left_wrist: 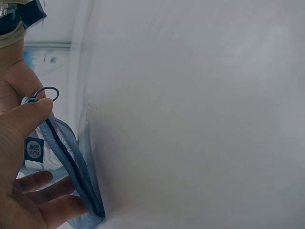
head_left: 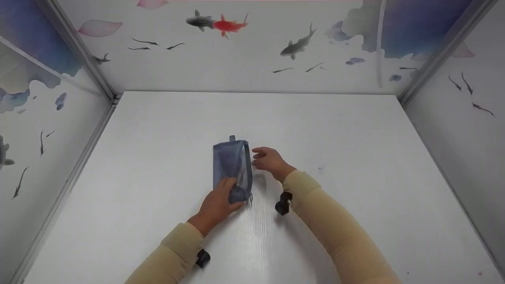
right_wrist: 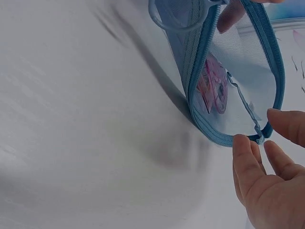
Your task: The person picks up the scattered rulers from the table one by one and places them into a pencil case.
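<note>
A blue mesh zipper pouch (head_left: pixel 227 159) stands on the white table, its zipper side facing right. My left hand (head_left: pixel 215 205) grips its near end, with the thumb by the ring (left_wrist: pixel 58 93) of the zipper pull. A small dark label (left_wrist: pixel 34 150) shows beside that thumb. In the right wrist view the zipper (right_wrist: pixel 194 86) is undone and the mouth gapes. Inside lies a pink see-through item (right_wrist: pixel 217 88), its kind unclear. My right hand (head_left: pixel 272 161) is at the pouch's far right edge, its fingers (right_wrist: pixel 248 157) and thumb spread close around the zipper's end.
The white table (head_left: pixel 165 118) spreads around the pouch. Walls with painted fish (head_left: pixel 230 26) stand at the back and both sides. A black camera (head_left: pixel 282 203) sits at the right wrist, another black camera (head_left: pixel 203 258) at the left.
</note>
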Action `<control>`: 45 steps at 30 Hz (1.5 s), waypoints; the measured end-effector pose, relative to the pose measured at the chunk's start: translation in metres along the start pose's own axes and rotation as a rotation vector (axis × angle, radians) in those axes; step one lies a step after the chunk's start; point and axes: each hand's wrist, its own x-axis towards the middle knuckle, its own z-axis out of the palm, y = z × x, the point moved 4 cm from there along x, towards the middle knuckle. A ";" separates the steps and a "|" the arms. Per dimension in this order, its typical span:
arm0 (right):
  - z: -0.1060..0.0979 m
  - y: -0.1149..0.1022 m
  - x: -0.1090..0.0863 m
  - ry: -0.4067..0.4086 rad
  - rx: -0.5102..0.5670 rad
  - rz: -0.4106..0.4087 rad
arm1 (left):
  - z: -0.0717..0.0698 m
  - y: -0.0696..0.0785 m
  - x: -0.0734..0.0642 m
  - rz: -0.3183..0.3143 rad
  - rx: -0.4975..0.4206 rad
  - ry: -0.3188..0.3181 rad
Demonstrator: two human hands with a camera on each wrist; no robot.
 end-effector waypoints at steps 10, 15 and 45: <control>-0.016 0.004 -0.008 -0.002 -0.005 -0.014 | 0.000 0.007 0.001 0.013 0.054 -0.010; -0.023 0.006 -0.009 0.009 -0.002 -0.002 | 0.001 0.008 0.002 0.022 0.072 -0.004; -0.070 0.020 -0.027 0.049 0.048 0.016 | 0.010 0.016 0.004 0.103 0.229 -0.053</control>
